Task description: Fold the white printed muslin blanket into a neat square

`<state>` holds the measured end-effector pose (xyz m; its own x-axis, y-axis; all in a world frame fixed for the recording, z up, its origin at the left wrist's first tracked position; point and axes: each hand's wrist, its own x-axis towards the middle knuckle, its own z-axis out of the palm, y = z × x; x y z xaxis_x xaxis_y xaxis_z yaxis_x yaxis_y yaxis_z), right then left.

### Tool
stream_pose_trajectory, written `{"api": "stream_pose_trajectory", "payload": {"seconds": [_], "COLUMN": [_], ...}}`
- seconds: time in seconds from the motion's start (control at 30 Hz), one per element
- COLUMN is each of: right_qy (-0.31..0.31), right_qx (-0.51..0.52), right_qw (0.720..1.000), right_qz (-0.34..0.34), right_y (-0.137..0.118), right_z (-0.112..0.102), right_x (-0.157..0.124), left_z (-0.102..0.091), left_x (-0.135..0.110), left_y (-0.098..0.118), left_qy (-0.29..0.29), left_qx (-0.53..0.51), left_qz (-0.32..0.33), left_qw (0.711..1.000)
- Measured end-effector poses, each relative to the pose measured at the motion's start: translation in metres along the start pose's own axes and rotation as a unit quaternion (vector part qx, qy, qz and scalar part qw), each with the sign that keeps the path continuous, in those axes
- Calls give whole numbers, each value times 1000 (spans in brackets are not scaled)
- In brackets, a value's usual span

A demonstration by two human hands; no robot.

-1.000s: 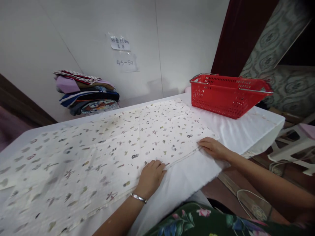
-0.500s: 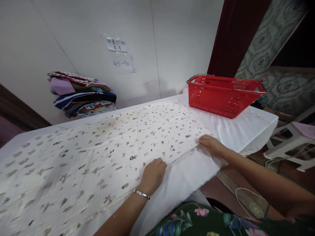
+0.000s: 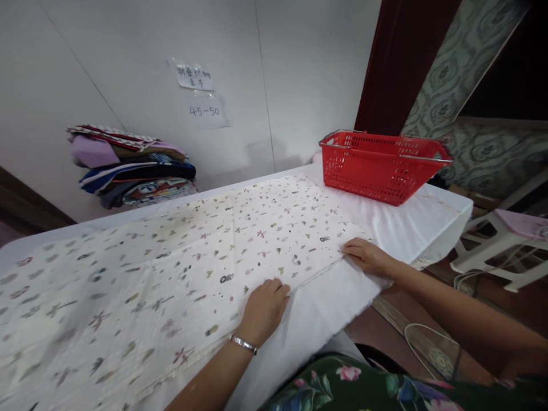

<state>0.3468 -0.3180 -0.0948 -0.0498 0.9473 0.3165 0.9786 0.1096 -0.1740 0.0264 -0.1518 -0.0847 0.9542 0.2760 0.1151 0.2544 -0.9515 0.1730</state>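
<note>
A large cream cloth (image 3: 252, 245) printed with small plants and shapes lies spread flat over the table, its near edge doubled in layers. My left hand (image 3: 264, 305), with a silver bracelet at the wrist, grips that near edge around its middle, fingers curled over it. Further right, my right hand (image 3: 363, 254) pinches the edge close to the cloth's near right corner. The fingertips of both hands are partly hidden.
A red plastic basket (image 3: 381, 174) with metal handles stands on the white-covered table (image 3: 325, 302) at the back right. Folded clothes (image 3: 137, 165) are stacked at the back left by the wall. A stool (image 3: 505, 240) stands right of the table.
The whole view has shifted slightly, so the scene sits a little further left. Both hands keep nearly the same places on the cloth's near edge.
</note>
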Motion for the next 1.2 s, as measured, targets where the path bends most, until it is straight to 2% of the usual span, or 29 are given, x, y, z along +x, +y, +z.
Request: {"api": "stream_pose_trajectory", "payload": {"seconds": [0.2, 0.3, 0.37, 0.4, 0.5, 0.57, 0.87, 1.2], "right_qy": [7, 47, 87, 95, 49, 2, -97, -113], "right_qx": [-54, -68, -58, -48, -14, -1, -12, -5], "right_qw": [998, 994, 983, 972, 924, 904, 874, 863], "right_qz": [25, 71, 148, 208, 379, 427, 476, 493], "right_y": [19, 33, 41, 44, 48, 48, 60, 56], "right_z": [-11, -19, -24, -26, -29, -30, -35, -37], "right_x": [-13, -24, -30, -32, -31, -26, 2, 7], "left_z": [-6, -6, -3, -2, 2, 2, -1, 4], "left_x": [4, 3, 3, 4, 6, 8, 8, 8], "left_y": [6, 7, 6, 5, 3, 3, 5, 5], "left_qy": [-33, -35, -28, -25, -19, -19, -25, -14], "left_qx": [28, 32, 32, 33, 31, 28, 26, 22], "left_qz": [-5, -4, -3, -4, -8, -12, -28, -29], "left_qw": [999, 999, 999, 999, 999, 999, 999, 999]}}
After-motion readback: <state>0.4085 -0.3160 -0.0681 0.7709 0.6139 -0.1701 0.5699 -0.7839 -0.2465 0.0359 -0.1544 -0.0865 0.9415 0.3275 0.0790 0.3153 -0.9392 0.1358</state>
